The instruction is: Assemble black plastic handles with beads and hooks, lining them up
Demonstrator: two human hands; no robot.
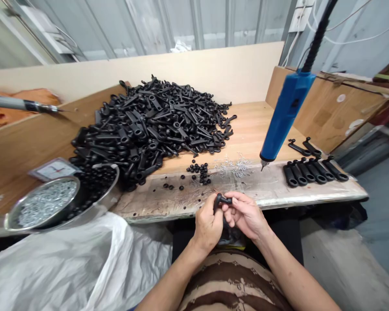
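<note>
My left hand [208,222] is closed around a black plastic crank handle [217,200], close to my body at the bench's front edge. From its upper end a small knob [227,200] points right, and my right hand [244,214] pinches that knob between thumb and fingers. The lower part of the handle is hidden by my left hand. Beyond my hands lie small black round caps [201,172] and a scatter of thin silver screws [241,166]. A blue electric screwdriver [285,116] hangs bit-down to the right, apart from both hands.
A large heap of black crank handles [162,121] covers the back left. Several handles [314,172] stand in a row at right. Metal bowls hold silver screws [48,203] and black caps [97,185]. A grey pen-like tool [22,103] juts in from the left; a cardboard box [337,103] stands right.
</note>
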